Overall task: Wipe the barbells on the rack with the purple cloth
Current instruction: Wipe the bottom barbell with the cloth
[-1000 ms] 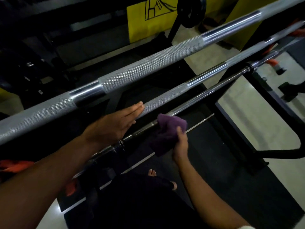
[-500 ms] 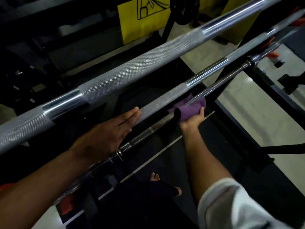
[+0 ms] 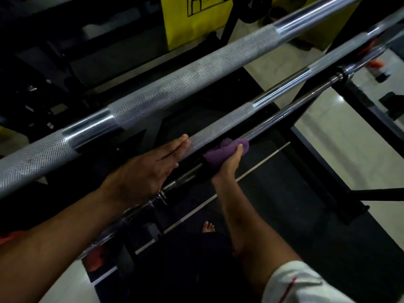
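Right hand: my right hand grips the purple cloth, fingers curled round the bunched fabric, thumb lying along its top, just right of frame centre.
Cloth: soft, crumpled and folded over the lowest barbell, wrapping it so that the bar is hidden where the cloth sits.
Left hand: my left hand lies flat, fingers straight and together, fingertips touching the knurled part of the middle barbell; it holds nothing.
Lowest barbell: thin, smooth, shiny chrome, running from lower left to upper right, with a collar near the right edge.
Middle barbell: thicker, with a dull cross-hatched knurl beside my fingers and a polished plain stretch further up-right.
Top barbell: the top barbell is the fattest in view, crossing the whole frame diagonally; long knurled sections broken by a smooth mirror-like band at left.
Rack: the rack is black metal, with angular struts under the bars.
Sleeve: a white sleeve with a red stitch line, lower right.
Floor: pale glossy floor at right.
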